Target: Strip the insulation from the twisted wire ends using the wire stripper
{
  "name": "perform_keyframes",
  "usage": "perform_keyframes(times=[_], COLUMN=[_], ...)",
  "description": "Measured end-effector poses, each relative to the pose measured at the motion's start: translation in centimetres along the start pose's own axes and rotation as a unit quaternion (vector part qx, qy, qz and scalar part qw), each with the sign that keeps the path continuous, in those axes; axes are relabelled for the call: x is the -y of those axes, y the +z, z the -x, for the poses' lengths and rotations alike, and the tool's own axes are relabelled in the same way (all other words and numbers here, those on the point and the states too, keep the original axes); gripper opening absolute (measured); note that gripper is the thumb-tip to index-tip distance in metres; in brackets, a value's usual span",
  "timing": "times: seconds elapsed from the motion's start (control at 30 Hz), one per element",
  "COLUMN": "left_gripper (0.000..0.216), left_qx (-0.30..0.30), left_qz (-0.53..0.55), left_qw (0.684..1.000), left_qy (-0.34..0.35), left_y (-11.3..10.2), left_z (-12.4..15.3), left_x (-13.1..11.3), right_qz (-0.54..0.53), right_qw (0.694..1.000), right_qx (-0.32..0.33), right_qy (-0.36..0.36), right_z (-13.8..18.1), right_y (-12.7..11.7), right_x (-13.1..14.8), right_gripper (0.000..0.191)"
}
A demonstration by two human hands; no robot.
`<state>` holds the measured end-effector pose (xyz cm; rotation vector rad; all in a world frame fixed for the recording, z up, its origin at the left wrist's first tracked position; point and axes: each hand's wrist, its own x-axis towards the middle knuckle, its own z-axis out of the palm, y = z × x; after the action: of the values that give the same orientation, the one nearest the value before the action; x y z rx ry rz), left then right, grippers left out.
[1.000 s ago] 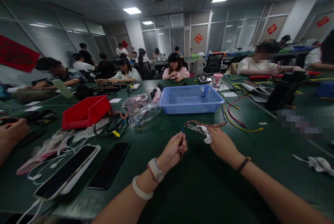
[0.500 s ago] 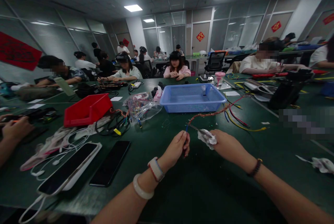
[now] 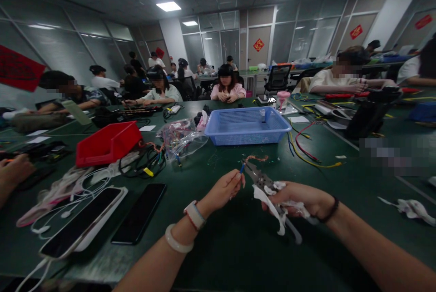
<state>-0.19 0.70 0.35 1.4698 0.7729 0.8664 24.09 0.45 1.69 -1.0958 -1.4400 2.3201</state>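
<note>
My left hand [image 3: 226, 187] is closed, pinching a blue insulated wire [image 3: 242, 168] whose end points up from the fingertips. In my right hand [image 3: 299, 199] is a pair of wire strippers [image 3: 258, 175], with crumpled white tissue [image 3: 269, 201] around the grip. A handle sticks out below the palm. The jaw tips meet or come very near the top of the blue wire; I cannot tell whether they bite it. Just beyond the tips, a short curled copper strand [image 3: 260, 158] shows above the green table [image 3: 238, 246].
Beyond my hands stands a blue plastic basket [image 3: 245, 140]. A red bin [image 3: 105, 144], plastic bag [image 3: 184, 140] and black cables are on the left, with two phones [image 3: 139, 215] nearer. Coloured wires [image 3: 306, 153] and tissue [image 3: 415, 210] lie rightward. A neighbour's hand [image 3: 17, 171] is far left.
My right hand has turned and lowered, exposing the strippers' flat side and a handle. The long copper strand stretching rightward is gone; a short curled one shows. The view has shifted slightly.
</note>
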Motion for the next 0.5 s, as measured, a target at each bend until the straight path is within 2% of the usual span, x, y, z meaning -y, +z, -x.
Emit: perform_keyframes(times=[0.13,0.37,0.5], left_gripper=[0.040,0.038,0.034], left_qx=[-0.017,-0.060,-0.089], left_qz=[-0.010,0.022,0.034], left_qw=[1.000,0.998,0.995], left_qy=[0.002,0.004,-0.006], left_y=[-0.11,0.35,0.45], left_z=[-0.05,-0.48,-0.66], left_x=[-0.08,0.15,0.34], right_qz=[-0.037,-0.059,-0.083], right_qw=[0.999,0.998,0.996], right_qx=[0.026,-0.032,0.004], right_qy=[0.018,-0.012,0.017], right_z=[-0.61,-1.06,-0.98], right_y=[0.18,0.41,0.38], right_x=[-0.11,-0.11,-0.12], right_gripper=[0.029,0.023,0.025])
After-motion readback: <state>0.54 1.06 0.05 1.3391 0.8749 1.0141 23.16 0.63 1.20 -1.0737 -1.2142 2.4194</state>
